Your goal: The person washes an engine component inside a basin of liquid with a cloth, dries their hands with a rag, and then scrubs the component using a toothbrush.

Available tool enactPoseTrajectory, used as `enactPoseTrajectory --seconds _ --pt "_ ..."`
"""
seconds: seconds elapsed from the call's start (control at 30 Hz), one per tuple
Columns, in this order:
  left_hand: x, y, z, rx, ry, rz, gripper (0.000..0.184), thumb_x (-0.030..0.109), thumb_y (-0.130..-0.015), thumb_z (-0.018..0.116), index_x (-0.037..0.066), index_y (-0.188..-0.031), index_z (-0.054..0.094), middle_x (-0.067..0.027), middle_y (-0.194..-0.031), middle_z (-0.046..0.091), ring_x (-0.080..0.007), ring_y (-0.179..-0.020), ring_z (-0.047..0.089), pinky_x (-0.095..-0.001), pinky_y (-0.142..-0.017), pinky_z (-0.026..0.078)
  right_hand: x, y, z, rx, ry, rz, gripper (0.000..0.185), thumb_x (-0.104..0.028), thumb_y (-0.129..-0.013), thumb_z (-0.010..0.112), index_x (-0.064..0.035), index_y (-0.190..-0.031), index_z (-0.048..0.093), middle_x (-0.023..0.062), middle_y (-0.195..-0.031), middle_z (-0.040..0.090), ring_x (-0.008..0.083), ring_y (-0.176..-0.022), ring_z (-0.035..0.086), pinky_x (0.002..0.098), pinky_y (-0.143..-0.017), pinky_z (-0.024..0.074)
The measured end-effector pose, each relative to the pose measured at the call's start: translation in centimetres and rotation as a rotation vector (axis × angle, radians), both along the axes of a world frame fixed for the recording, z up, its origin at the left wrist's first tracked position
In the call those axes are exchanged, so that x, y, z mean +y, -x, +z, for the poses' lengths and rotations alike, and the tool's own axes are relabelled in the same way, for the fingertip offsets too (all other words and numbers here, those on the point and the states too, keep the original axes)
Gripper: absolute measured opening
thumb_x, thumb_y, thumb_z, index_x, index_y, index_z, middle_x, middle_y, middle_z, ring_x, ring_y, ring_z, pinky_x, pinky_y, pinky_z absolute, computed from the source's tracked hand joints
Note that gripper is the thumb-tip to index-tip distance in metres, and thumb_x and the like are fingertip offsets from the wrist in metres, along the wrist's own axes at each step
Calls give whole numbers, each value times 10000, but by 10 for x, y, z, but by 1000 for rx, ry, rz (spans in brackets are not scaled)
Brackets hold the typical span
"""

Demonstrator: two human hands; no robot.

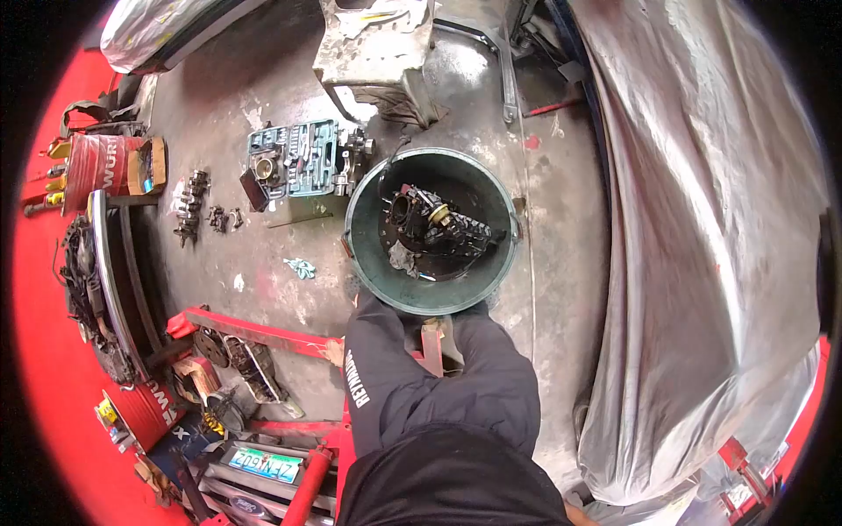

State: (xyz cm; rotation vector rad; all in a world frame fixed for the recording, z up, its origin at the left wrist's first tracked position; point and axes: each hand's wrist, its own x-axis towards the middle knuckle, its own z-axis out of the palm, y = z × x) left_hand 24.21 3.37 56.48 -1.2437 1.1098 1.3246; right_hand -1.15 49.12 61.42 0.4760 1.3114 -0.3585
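At the bottom edge, a small bit of bare skin (577, 515) shows beside my black shirt, on my right side. Its fingers are out of sight, and what it touches cannot be made out. My left hand does not show. In front of my knees stands a large round green tub (360, 254). Inside it lies a dark, greasy engine part (452, 232) with a round opening and a brass-coloured ring (439, 213). A crumpled grey rag (403, 259) is beside that part in the tub.
An open teal socket set (316, 159) lies beyond the tub, left. A crankshaft (189, 209) and a glove (301, 268) are on the floor. A stained chair (373, 53) stands ahead. A red beam (263, 331) runs left of my legs. A covered vehicle (693, 263) lines the right.
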Motion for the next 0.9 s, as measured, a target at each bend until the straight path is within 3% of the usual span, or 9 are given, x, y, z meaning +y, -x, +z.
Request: enactPoseTrajectory --seconds 0.23,0.37,0.43,0.53,0.63,0.7,0.73,0.87,0.9 --pt "-51 -15 -23 14 -160 -113 408 343 -954 606 35 -1220 638 -211 -1151 674 -263 -1083 640 -394 -935 496 -56 -21 51 -190 164 -59 352 -217 -900 675 0 -1175 653 127 -1029 704 185 -944 648 346 -871 503" --pt "-89 -27 -37 11 -304 -175 406 342 -952 610 36 -1218 642 -211 -1152 675 -260 -1085 640 -391 -935 496 -145 -4 -20 613 -82 -170 409 -264 -881 721 10 -1174 640 136 -984 692 218 -964 656 367 -878 509" --pt "-108 -30 -42 4 -391 -213 405 341 -951 612 37 -1216 643 -211 -1152 676 -259 -1086 640 -390 -935 497 -215 7 -49 973 -11 98 302 -259 -883 727 -18 -1047 649 118 -964 675 277 -921 654 394 -841 515" --pt "-134 -18 -51 13 -523 -271 404 340 -949 615 38 -1215 646 -211 -1153 676 -257 -1087 640 -389 -935 497 -221 -6 -94 694 221 743 370 -353 -905 668 -30 -1085 650 206 -975 672 388 -957 639 456 -904 483" --pt "-165 17 -68 102 -575 -365 402 339 -948 618 39 -1213 649 -212 -1153 677 -255 -1089 640 -387 -935 498 -247 40 -87 157 210 421 271 -299 -946 609 -31 -984 600 191 -969 660 407 -934 635 496 -830 473" --pt "-185 84 -92 147 -349 -519 332 221 -848 724 72 -1144 701 -114 -1051 724 -202 -956 675 -329 -866 533 -256 67 -83 100 467 393 281 -306 -948 609 -27 -965 577 185 -950 659 421 -921 633 505 -804 471" --pt "-190 50 -133 88 -65 -287 317 187 -834 732 91 -1135 702 -108 -986 735 -201 -917 685 -349 -825 538 -255 72 -86 63 582 363 287 -309 -949 609 -25 -956 566 182 -941 659 428 -915 632 509 -790 470" --pt "-215 164 -192 342 681 -261 184 159 -860 715 36 -982 653 -117 -863 706 -209 -796 671 -367 -714 523 -268 95 -158 -233 737 678 233 -303 -942 625 -71 -925 604 169 -855 667 381 -903 657 493 -760 485" --pt "-222 183 -212 325 761 -125 187 161 -866 712 32 -979 638 -118 -848 695 -204 -774 662 -357 -700 521 -261 92 -178 -144 766 448 219 -309 -938 634 -93 -904 614 155 -824 662 351 -867 667 486 -745 487"
